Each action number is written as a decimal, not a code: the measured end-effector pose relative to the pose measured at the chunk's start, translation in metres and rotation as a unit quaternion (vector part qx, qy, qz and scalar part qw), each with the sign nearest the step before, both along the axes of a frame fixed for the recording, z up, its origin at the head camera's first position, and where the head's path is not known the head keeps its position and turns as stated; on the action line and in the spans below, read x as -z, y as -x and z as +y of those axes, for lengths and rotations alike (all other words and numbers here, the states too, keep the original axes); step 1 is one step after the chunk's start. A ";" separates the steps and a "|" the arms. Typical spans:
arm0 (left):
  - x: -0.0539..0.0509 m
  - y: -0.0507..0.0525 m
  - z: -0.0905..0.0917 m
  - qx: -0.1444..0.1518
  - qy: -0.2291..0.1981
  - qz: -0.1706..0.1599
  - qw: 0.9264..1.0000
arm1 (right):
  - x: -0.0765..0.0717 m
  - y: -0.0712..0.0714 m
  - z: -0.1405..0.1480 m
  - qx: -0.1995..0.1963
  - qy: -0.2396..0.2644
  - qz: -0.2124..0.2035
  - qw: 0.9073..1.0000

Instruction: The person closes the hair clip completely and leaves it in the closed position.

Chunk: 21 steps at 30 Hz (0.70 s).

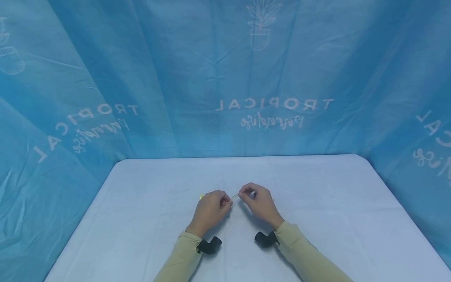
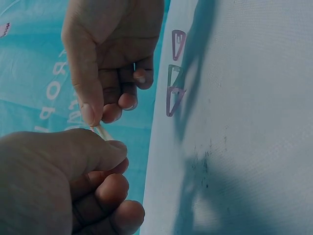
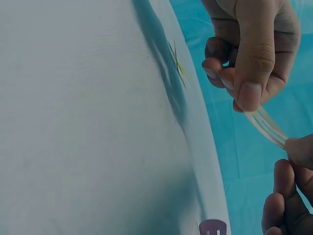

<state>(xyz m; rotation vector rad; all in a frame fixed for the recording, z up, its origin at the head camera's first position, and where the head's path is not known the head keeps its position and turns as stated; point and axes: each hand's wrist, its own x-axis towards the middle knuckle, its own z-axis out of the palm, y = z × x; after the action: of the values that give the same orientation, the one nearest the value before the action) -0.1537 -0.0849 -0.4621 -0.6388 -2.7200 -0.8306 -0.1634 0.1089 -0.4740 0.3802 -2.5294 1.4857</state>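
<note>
Both hands meet over the middle of the table. A thin, pale band-like strip (image 3: 268, 128) stretches between them, made of narrow strands with gaps. The left hand (image 1: 211, 209) (image 2: 73, 171) (image 3: 257, 54) pinches one end between thumb and fingers. The right hand (image 1: 260, 203) (image 2: 115, 54) (image 3: 293, 191) pinches the other end with thumb and fingertips. In the head view the strip (image 1: 234, 196) is small between the fingertips. The ends of the strip are hidden inside the fingers.
Purple clips (image 2: 178, 45) and a green clip (image 2: 174, 76) lie on the white table (image 1: 158, 176). Thin yellow-green pieces (image 3: 179, 66) lie beyond the left hand. Black devices (image 1: 210, 246) are on both wrists. A blue printed curtain (image 1: 176, 78) surrounds the table.
</note>
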 end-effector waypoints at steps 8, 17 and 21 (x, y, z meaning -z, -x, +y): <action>0.000 0.000 -0.001 -0.005 0.007 0.000 1.000 | -0.002 0.004 -0.007 0.009 -0.005 0.005 1.000; -0.004 -0.001 -0.004 -0.010 0.009 -0.002 1.000 | -0.006 0.007 -0.014 -0.004 0.004 0.012 1.000; -0.004 0.000 -0.005 -0.009 0.010 0.003 1.000 | -0.007 0.010 -0.018 -0.004 0.001 0.021 1.000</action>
<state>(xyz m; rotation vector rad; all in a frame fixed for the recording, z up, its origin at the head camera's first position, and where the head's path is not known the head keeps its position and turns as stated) -0.1533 -0.0902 -0.4585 -0.6194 -2.7274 -0.7983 -0.1732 0.0911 -0.4671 0.4167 -2.4963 1.4680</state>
